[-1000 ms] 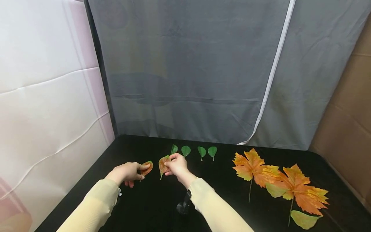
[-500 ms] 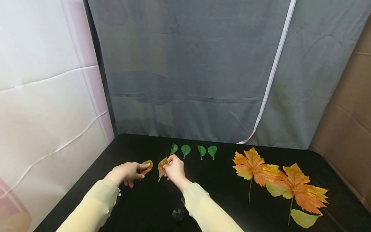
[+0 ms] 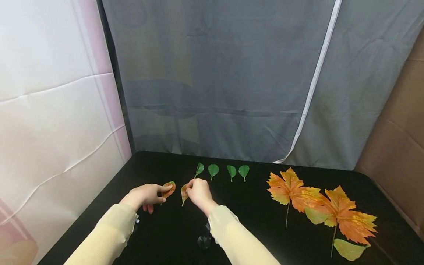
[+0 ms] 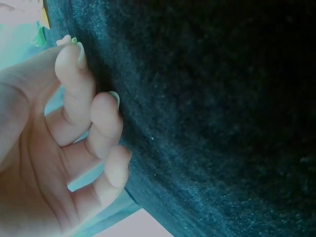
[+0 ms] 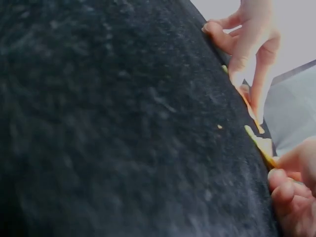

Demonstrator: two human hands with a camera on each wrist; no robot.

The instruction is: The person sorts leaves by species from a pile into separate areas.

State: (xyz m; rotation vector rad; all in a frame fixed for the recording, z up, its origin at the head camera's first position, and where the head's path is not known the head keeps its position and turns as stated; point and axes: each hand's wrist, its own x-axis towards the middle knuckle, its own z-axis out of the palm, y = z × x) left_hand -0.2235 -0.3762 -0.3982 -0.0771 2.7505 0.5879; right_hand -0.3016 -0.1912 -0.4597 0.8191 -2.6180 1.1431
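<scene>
An orange leaf with a green edge (image 3: 172, 185) lies flat on the black table under my left hand (image 3: 145, 195). The index finger and thumb of that hand rest on the leaf, spread apart, and its other fingers bend loosely in the left wrist view. Just to the right, my right hand (image 3: 199, 193) pinches a second orange-brown leaf (image 3: 184, 194) between thumb and fingertips, low over the cloth. Its stem points toward me, and the hand hides its right part. In the right wrist view, the two leaves (image 5: 247, 104) stand nearly end to end along the table.
Several small green leaves (image 3: 213, 170) form a row at the back. To the right lie two big orange maple leaves (image 3: 288, 187) with stems, and two yellow-green leaves (image 3: 348, 250). A dark, shiny object (image 3: 204, 242) shows beside the right sleeve. A grey curtain (image 3: 212, 92) hangs behind.
My right hand has shifted slightly left and turned, covering more of its leaf. My left hand has stayed on its leaf.
</scene>
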